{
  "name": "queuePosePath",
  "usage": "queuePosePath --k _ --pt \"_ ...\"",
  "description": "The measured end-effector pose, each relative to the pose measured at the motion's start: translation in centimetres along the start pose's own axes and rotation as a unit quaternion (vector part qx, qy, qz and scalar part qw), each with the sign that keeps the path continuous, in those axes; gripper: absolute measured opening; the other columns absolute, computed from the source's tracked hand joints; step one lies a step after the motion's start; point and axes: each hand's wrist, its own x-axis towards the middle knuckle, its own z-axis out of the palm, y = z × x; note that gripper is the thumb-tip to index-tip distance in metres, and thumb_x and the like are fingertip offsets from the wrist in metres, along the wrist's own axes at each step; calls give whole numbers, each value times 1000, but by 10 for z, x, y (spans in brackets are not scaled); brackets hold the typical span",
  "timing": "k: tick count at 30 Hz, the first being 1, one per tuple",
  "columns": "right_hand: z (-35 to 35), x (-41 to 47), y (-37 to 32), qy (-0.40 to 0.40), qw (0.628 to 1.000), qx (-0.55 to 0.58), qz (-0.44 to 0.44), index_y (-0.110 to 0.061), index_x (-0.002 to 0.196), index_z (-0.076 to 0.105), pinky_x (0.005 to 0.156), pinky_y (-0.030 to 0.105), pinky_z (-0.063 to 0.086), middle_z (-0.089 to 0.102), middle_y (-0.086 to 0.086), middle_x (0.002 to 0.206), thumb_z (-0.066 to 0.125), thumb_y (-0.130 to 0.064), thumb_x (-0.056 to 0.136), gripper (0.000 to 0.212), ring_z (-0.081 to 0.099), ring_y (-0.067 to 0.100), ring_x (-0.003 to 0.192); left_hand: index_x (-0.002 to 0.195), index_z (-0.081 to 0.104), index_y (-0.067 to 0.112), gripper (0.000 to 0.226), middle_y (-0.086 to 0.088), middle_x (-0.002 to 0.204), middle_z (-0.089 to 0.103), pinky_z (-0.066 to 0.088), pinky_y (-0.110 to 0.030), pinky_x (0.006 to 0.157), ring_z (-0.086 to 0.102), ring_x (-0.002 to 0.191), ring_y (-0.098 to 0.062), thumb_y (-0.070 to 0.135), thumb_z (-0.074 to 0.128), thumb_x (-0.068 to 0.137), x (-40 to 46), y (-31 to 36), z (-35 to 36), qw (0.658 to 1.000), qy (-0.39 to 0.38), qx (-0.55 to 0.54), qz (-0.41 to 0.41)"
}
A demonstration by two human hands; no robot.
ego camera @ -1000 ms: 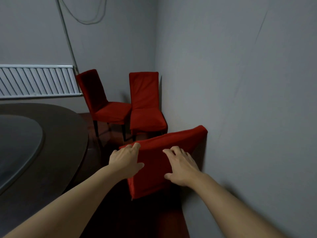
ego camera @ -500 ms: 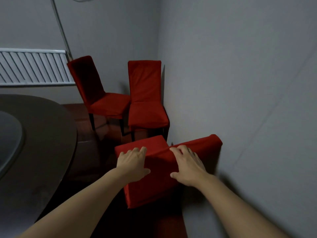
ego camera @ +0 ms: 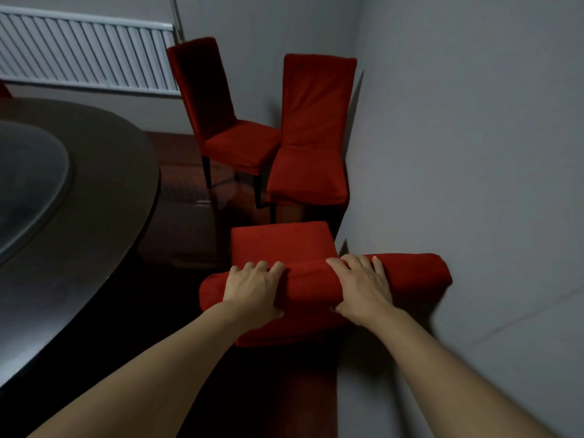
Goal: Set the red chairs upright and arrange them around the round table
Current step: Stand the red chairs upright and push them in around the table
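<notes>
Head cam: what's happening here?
A person grips the top of a red chair's backrest with the left hand and the right hand. Its seat faces up, close to the wall. Two more red chairs stand upright in the corner, beside the round table.

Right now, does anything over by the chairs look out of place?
Yes. The nearest red chair sits askew, its backrest top angled against the right wall, gripped by both the left hand and right hand. Two other red chairs crowd the corner instead of facing the round table.
</notes>
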Motion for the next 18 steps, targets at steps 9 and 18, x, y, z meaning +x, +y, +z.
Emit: queuePosePath --k 9,18 --pt "8 4 -14 70 997 -43 6 -26 124 45 107 34 28 58 -1 111 72 -27 77 54 50 19 109 120 41 21 48 2 104 58 39 -28 67 59 95 -19 20 68 81 3 -9 6 998 48 39 26" --pt "17 -21 -96 97 995 6 1 -24 119 51 100 33 33 58 0 108 65 -15 78 44 49 21 106 122 42 21 52 3 108 58 43 -29 69 60 98 -19 16 68 77 -38 -72 8 997 19 66 31"
